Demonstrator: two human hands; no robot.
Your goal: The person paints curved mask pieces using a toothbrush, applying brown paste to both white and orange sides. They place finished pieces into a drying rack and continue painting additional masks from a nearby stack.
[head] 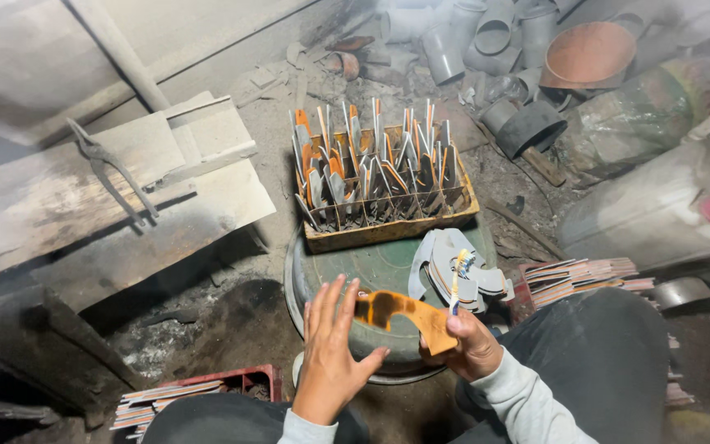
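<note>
My right hand (472, 344) grips an orange-coated curved metal blade (400, 313) by its lower end, together with a toothbrush (458, 278) whose bristles point up. My left hand (330, 349) is spread open, fingers apart, just left of the blade, its fingertips near the blade's dark tip. Both hands hover over a round green metal lid (371, 267). A pile of grey uncoated blades (454, 267) lies on that lid, right of the held blade. Behind it stands a cardboard box (392, 230) packed with several upright blades, some orange-coated.
Tongs (112, 168) lie on wooden planks (84, 197) at left. Stacks of flat blades sit at right (581, 278) and lower left (166, 401), beside a red crate (248, 380). Grey pipe fittings (486, 37), a terracotta bowl (589, 53) and sacks crowd the back right.
</note>
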